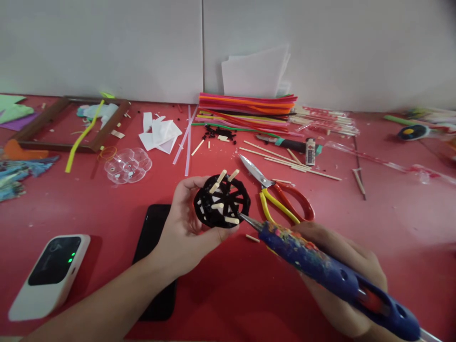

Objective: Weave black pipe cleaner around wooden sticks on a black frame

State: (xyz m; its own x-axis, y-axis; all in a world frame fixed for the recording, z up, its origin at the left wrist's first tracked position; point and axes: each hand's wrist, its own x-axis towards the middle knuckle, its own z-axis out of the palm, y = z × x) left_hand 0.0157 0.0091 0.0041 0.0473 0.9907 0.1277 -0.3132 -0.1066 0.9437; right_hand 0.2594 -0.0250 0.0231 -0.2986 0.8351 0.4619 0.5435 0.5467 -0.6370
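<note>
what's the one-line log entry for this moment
left hand: holds black wheel frame | right hand: holds glue gun | nozzle: at frame rim

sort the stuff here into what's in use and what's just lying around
In use: left hand, black wheel, right hand, glue gun, its tip at the wheel's rim.
Lying about: scissors, phone, white device, lighter, pipe cleaners.
</note>
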